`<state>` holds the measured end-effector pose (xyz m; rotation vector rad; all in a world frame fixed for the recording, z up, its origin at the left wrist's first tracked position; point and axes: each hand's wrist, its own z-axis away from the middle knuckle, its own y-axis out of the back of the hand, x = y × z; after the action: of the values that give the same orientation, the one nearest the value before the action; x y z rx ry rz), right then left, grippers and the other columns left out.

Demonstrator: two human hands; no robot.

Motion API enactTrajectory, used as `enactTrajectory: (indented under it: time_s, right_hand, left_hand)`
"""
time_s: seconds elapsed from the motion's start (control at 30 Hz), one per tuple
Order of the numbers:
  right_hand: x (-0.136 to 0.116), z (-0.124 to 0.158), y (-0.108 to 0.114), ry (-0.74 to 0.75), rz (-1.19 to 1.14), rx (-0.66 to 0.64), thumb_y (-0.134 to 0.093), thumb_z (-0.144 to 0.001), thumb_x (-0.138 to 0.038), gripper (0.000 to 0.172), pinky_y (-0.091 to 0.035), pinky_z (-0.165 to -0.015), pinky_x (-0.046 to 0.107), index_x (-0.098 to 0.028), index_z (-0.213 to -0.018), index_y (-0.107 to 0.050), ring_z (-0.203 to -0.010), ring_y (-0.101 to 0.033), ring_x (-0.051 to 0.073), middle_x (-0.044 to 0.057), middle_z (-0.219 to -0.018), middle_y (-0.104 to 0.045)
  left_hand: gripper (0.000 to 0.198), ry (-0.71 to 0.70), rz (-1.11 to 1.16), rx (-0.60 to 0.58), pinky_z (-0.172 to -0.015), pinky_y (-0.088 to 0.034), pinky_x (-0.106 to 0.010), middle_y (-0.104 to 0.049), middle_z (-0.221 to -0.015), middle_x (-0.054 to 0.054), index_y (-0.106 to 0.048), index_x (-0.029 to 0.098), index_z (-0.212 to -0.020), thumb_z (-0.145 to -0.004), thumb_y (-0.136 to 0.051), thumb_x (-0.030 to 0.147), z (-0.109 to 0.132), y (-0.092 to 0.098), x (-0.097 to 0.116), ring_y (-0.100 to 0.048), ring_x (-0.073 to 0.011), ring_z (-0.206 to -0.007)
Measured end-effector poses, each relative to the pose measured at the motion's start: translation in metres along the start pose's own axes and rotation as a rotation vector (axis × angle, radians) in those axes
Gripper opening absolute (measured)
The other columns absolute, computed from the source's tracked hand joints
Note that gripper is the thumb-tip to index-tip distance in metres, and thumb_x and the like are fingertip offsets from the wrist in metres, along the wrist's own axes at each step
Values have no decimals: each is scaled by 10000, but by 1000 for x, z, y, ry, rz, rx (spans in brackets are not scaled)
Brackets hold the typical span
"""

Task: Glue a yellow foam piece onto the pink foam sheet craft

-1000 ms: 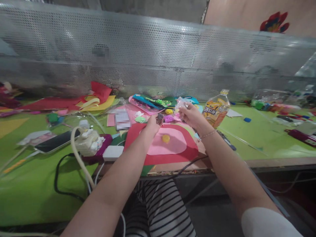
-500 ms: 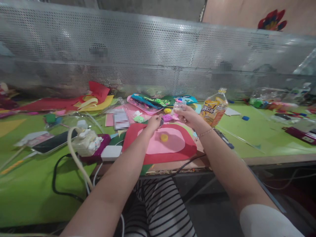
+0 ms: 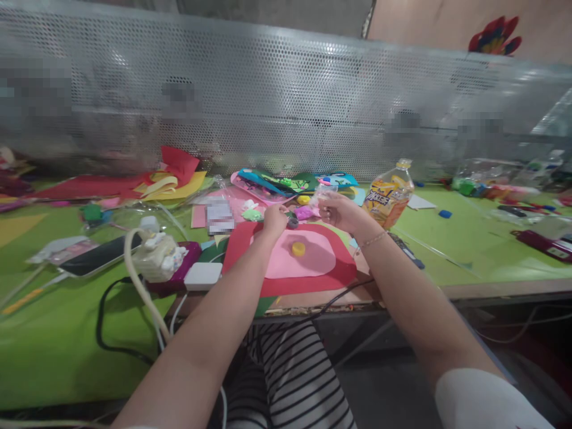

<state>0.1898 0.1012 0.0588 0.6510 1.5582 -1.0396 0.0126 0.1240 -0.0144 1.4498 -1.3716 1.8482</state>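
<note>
My right hand [image 3: 339, 213] has its fingers closed on a crumpled clear plastic bag [image 3: 322, 195] above the far edge of the paper. Just left of it, my left hand [image 3: 276, 220] is closed, its fingertips pinched; what they hold, if anything, I cannot make out. A small dark grey lump [image 3: 292, 222] lies beside those fingertips. Between my hands is a bright purple-pink packet [image 3: 304, 213]. Nearer me, a pink rounded paper shape [image 3: 317, 262] lies on a red sheet [image 3: 241, 277], with a round yellow piece [image 3: 298, 248] on it.
A bottle with orange liquid [image 3: 389, 193] stands right of my right hand. At left are a power strip with plugs [image 3: 161, 262], a white adapter [image 3: 202, 277] and a phone [image 3: 98, 257]. Blue and green cut-outs [image 3: 286, 185] lie behind, before a perforated metal screen [image 3: 277, 89].
My left hand has drawn slightly left, away from the dark grey lump, which now shows more fully. My right hand stays nearly in place with the plastic bag.
</note>
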Motion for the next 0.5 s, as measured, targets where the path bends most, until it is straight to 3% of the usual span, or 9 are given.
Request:
enactTrajectory:
  time_s: [0.1, 0.2, 0.37, 0.5]
  right_hand:
    - [-2, 1, 0, -79, -102, -22, -607, -600, -96, 220, -308, -372, 143, -182, -617, -404, -413, -329, 39, -66, -473, -368]
    - [-4, 0, 0, -176, -175, -40, -558, -665, -192, 225, -260, -342, 160, -197, -588, -347, -390, -269, 50, -66, -451, -304]
    - [-1, -1, -2, -190, -13, -4, -581, -680, -221, 206, -199, -331, 155, -186, -587, -400, -371, -245, 39, -73, -426, -311]
    - [5, -2, -2, -30, 211, -24, -687, -610, -224, 238, -188, -347, 162, -165, -585, -458, -379, -280, 26, -76, -426, -349]
  left_hand:
    - [294, -235, -151, -129, -678, -412, -171, -584, -637, -16, -603, 184, -524, -593, -539, -94, 3, -7, 9, -548, -134, -758]
    - [243, -288, -139, -224, -722, -408, -181, -618, -733, -17, -644, 186, -622, -634, -552, -38, 10, -14, 16, -548, -131, -799]
    - [91, -126, -59, -359, -602, -387, -191, -635, -737, -42, -653, 160, -723, -751, -571, 189, 21, -17, 19, -559, -120, -696]
    - [236, 16, -13, -567, -516, -358, -209, -585, -607, -22, -607, 142, -680, -696, -647, 373, 31, -17, 21, -511, -97, -539]
